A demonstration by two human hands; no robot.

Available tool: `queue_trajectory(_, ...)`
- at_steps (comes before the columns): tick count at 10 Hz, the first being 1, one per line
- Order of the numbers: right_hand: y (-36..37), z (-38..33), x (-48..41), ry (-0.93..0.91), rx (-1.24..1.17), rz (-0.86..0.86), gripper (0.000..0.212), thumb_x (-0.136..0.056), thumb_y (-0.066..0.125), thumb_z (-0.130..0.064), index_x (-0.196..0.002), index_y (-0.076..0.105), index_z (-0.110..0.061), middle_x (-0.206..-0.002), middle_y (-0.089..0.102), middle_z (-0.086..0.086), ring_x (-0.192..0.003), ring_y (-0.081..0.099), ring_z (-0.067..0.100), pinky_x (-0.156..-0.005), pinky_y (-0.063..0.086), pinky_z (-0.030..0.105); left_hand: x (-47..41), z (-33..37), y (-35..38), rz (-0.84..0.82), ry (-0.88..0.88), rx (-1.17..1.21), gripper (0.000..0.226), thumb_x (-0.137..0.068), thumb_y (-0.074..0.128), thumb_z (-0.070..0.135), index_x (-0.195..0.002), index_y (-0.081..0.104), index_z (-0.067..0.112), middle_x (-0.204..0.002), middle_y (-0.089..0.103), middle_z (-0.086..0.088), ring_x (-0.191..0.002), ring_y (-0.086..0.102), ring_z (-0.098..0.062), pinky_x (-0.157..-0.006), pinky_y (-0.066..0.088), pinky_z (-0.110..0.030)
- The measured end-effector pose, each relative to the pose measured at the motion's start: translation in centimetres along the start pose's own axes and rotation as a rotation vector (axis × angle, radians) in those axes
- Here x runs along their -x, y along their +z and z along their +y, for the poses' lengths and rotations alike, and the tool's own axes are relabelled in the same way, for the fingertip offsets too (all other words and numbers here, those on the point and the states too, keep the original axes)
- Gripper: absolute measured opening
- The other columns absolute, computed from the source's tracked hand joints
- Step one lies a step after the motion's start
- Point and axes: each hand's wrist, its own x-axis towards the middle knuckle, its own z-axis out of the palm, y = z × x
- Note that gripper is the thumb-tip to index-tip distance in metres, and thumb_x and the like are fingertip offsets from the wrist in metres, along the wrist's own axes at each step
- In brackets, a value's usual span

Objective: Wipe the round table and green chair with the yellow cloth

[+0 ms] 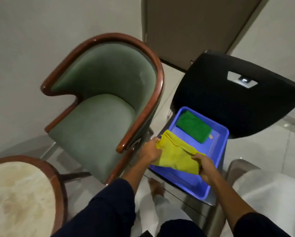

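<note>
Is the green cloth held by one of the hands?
No, the green cloth lies alone in the blue tray, while both the left hand and right hand grip the yellow cloth.

No legible text or labels.

The armchair [99,106] stands in the middle against the wall, with the round table [20,194] in front of it to the left. To its right a tray [217,161] sits on the seat of a second chair [228,93]. Two cloths are at the tray: a folded cloth [193,127] lying at its far end, and a nearer cloth [177,156] held between the left hand [151,150] and right hand [204,165].
</note>
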Motion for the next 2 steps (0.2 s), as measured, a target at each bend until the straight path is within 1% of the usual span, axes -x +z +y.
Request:
queue_trajectory(1, -3.6, 3.4, -3.1, 0.024, 0.244, 0.117, 0.025, -0.068, 0.074, -0.013, -0.091, 0.068, -0.003, -0.085, 0.069, 0.015, -0.078, 0.063, 0.03, -0.075, 0.055, 0.046, -0.5, -0.1, 3.4, -0.122, 0.054, -0.261, 0.062, -0.086, 0.056, 0.01, -0.143, 0.036, 0.022, -0.14, 0.049, -0.017, -0.131, 0.047, -0.036, -0.106, 0.044, -0.047)
queue_trajectory(2, -6.0, 5.7, -4.5, 0.017, 0.789, 0.146, 0.028, -0.057, 0.072, -0.023, -0.067, 0.06, 0.0, -0.063, 0.059, 0.013, -0.068, 0.059, 0.028, -0.075, 0.053, 0.046, 0.0, -1.3, 2.6, -0.065, 0.234, -0.458, 0.076, -0.085, 0.06, 0.013, -0.152, 0.024, 0.017, -0.151, 0.035, -0.012, -0.141, 0.032, -0.031, -0.113, 0.035, -0.044)
